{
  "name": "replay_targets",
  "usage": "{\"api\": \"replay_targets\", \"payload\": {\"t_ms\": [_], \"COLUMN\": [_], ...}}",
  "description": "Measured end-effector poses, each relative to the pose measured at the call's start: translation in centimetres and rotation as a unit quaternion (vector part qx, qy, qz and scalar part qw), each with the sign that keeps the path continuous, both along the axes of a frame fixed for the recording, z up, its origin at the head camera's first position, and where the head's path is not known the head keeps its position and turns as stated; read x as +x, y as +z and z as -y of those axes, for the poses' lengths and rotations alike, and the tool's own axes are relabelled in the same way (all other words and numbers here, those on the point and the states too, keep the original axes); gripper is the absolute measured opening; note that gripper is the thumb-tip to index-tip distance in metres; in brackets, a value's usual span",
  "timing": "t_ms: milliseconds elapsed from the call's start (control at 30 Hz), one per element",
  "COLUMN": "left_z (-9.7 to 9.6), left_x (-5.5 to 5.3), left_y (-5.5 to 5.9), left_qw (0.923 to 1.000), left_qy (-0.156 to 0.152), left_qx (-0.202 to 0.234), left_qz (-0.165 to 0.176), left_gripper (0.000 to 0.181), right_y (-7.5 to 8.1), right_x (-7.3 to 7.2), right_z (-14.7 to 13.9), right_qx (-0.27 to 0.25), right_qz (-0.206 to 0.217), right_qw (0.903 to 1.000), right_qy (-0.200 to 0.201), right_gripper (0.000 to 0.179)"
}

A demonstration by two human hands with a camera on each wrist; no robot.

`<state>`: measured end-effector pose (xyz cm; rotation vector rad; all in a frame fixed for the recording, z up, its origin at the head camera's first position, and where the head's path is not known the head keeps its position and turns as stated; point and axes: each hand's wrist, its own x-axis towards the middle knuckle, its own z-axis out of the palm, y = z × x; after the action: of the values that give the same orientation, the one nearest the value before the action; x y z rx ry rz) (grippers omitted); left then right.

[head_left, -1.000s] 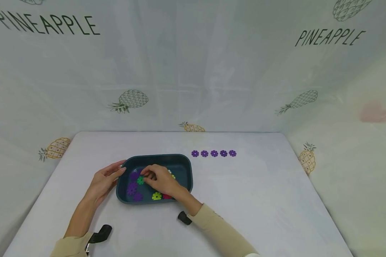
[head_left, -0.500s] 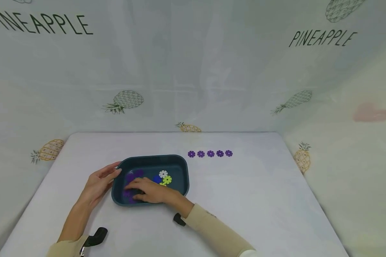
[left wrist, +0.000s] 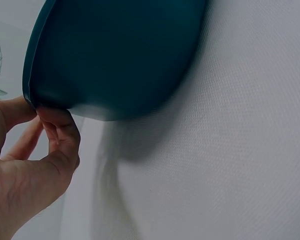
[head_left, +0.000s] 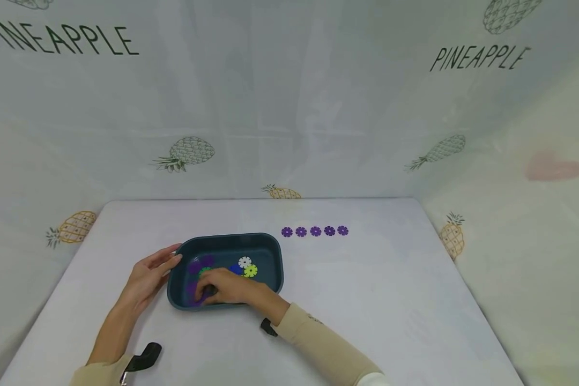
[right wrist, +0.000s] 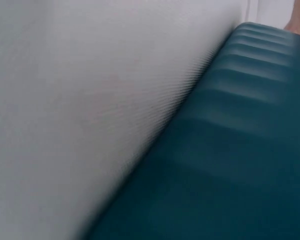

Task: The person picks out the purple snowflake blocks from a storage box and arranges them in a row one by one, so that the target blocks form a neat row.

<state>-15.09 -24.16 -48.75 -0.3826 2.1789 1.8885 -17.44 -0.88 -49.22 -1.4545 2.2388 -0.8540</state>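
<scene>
My left hand (head_left: 147, 276) grips the left end of a dark teal tray (head_left: 266, 257), its thumb at the rim; in the left wrist view, thumb and fingers pinch the tray's corner (left wrist: 115, 60). Inside the tray my right hand (head_left: 228, 287) reaches down at the front left, index finger and thumb curled over purple snowflake discs (head_left: 207, 261). I cannot tell whether a disc is pinched between them. A green disc (head_left: 205, 272) is partly covered by that hand. To its right lie a white disc (head_left: 244, 262), a yellow one (head_left: 251, 271) and a blue one (head_left: 235, 268).
Several purple snowflake discs (head_left: 316, 231) form a straight row on the white table (head_left: 366, 289), behind and right of the tray. A pineapple-print curtain (head_left: 289, 107) hangs behind the table. In the right wrist view, the tray's ribbed outer wall (right wrist: 230, 140) fills the right side.
The right hand has moved from the green disc toward the tray's front left, and its fingers have curled in over the purple discs. The left hand keeps its hold; the head view has shifted slightly.
</scene>
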Motion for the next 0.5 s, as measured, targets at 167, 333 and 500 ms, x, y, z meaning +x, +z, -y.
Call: {"api": "replay_targets", "payload": {"t_ms": [167, 333, 500], "left_z": [0.0, 0.0, 0.0], "left_x": [-0.1, 0.0, 0.1], "left_y": [-0.1, 0.0, 0.1], "left_qw": [1.0, 1.0, 1.0], "left_qy": [-0.005, -0.006, -0.002], "left_qx": [-0.002, -0.007, -0.005], "left_qz": [0.004, 0.0, 0.0], "left_gripper": [0.07, 0.07, 0.069], "right_y": [0.3, 0.6, 0.9], "right_x": [0.0, -0.1, -0.2], "right_z": [-0.5, -1.0, -1.5], "right_qx": [0.031, 0.038, 0.019], "right_qz": [0.009, 0.013, 0.014], "right_qw": [0.9992, 0.9986, 0.9987], "right_qy": [-0.024, -0.034, -0.045], "right_gripper": [0.033, 0.032, 0.029]}}
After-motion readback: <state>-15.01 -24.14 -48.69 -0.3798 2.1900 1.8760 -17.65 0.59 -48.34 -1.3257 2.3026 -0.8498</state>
